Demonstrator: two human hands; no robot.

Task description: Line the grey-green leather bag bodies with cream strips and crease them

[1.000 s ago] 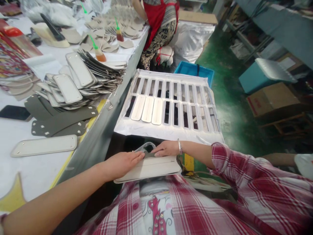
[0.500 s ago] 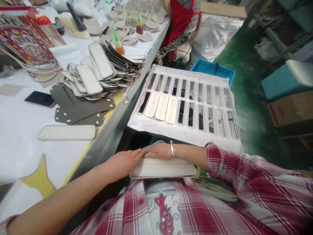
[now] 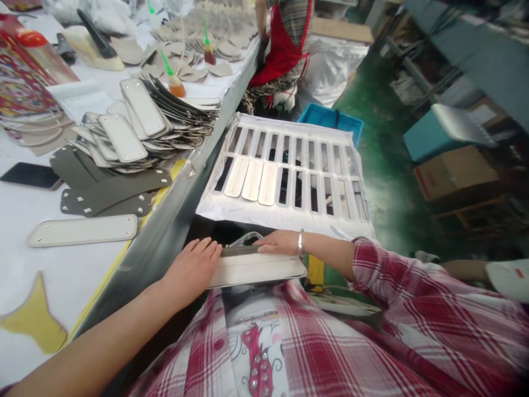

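Note:
Close in front of my body is a long off-white strip-shaped panel (image 3: pixel 258 269), with a dark grey strip along its far edge. My left hand (image 3: pixel 197 266) rests over the panel's left end, its fingers stretched out and slightly apart. Toward the right end, my right hand (image 3: pixel 280 242) lies on the far edge with straightened fingers; a silver bracelet circles that wrist. Just beyond the panel a clear curved piece (image 3: pixel 247 237) sticks up, partly hidden. What supports the panel underneath cannot be seen.
A white slotted rack (image 3: pixel 285 218) beyond my hands bears three off-white strips (image 3: pixel 252 181). On the left table are stacked panels (image 3: pixel 142 107), grey strips (image 3: pixel 119 193), a single panel (image 3: pixel 85 230) and a phone (image 3: pixel 31 175). A person in a red apron (image 3: pixel 275 49) is behind.
My hands, which met at the panel's middle, have moved apart toward its two ends. The far grey strip shows more now. The view has swung right.

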